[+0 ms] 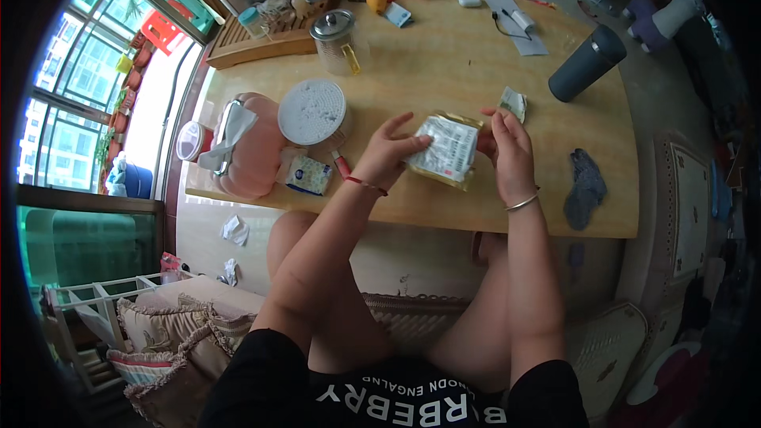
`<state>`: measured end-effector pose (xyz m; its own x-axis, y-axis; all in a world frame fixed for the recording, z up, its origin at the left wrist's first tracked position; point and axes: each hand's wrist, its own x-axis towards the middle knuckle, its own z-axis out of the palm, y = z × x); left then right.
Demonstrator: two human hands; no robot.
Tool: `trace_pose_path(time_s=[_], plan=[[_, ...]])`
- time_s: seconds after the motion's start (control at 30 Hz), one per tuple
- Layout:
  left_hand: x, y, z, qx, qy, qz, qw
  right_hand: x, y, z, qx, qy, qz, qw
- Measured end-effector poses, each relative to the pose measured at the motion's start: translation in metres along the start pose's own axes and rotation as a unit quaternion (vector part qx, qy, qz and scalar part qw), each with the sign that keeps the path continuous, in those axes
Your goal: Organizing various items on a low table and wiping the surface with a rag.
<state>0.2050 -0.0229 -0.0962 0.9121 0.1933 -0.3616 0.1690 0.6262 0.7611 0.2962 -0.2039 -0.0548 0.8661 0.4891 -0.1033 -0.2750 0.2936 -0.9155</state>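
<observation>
A flat foil packet (449,148), silver with gold edges and some printing, is held above the front part of the wooden table (404,208). My left hand (389,151) grips its left side, thumb on top and the other fingers partly hidden. At the packet's right edge is my right hand (508,145), fingers upright and close together; whether it grips the packet cannot be told. Just behind my right hand lies a small crumpled printed paper (512,103). A grey cloth (584,189), perhaps a sock, rests farther right near the front edge.
At left stand a pink pumpkin-shaped tissue box (252,154), a tissue packet (309,175), a red-handled fork (341,165) and a round white perforated lid (312,112). Farther back are a glass pot (334,41), a wooden tea tray (261,47) and mangoes (376,1). A dark tumbler (585,64) stands at right.
</observation>
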Motion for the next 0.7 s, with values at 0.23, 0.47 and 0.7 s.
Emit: trace_pose_path(time_s=[0.23,0.47,0.7], plan=[[0.008,0.001,-0.01,-0.093,0.005,0.027,0.995,0.0,0.009,-0.01,-0.047,-0.075,0.003,0.996],[0.013,-0.01,-0.011,-0.163,-0.01,0.024,0.986,0.001,0.017,-0.01,-0.099,-0.05,0.015,0.994],[0.016,-0.011,-0.013,-0.116,0.01,0.081,0.99,0.001,0.014,-0.004,-0.078,-0.034,0.062,0.994]])
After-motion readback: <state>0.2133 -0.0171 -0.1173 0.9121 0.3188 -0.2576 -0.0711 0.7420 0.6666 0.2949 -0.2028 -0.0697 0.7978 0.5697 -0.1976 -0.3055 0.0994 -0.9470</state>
